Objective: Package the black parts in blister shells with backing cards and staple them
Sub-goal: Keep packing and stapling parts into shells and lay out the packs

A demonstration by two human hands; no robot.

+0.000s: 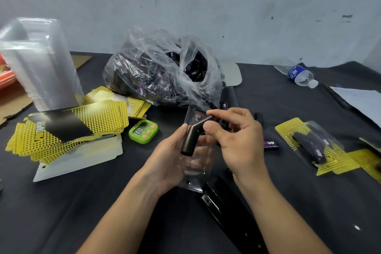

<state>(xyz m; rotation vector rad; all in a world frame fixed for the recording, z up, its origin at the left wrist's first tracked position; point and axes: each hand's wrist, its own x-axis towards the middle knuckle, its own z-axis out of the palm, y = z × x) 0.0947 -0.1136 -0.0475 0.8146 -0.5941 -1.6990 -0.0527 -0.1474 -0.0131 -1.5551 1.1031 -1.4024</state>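
My left hand point(172, 155) cradles a clear blister shell point(194, 168) from below, fingers curled around its left edge. My right hand point(237, 136) pinches a bent black part point(192, 135) by its upper end, thumb and forefinger on it, and holds it over the shell's cavity. A black stapler point(221, 202) lies on the table just below my hands. Yellow dotted backing cards point(68, 130) are piled at the left. A clear plastic bag point(165, 72) full of black parts sits behind my hands. One finished package point(315, 144) lies at the right.
A tall stack of clear blister shells point(39, 64) stands at the far left. A green timer point(143, 131) sits beside the cards. A loose black part with a purple label point(271, 144) lies right of my hands. A water bottle point(296, 74) and white paper point(362, 101) are at the back right.
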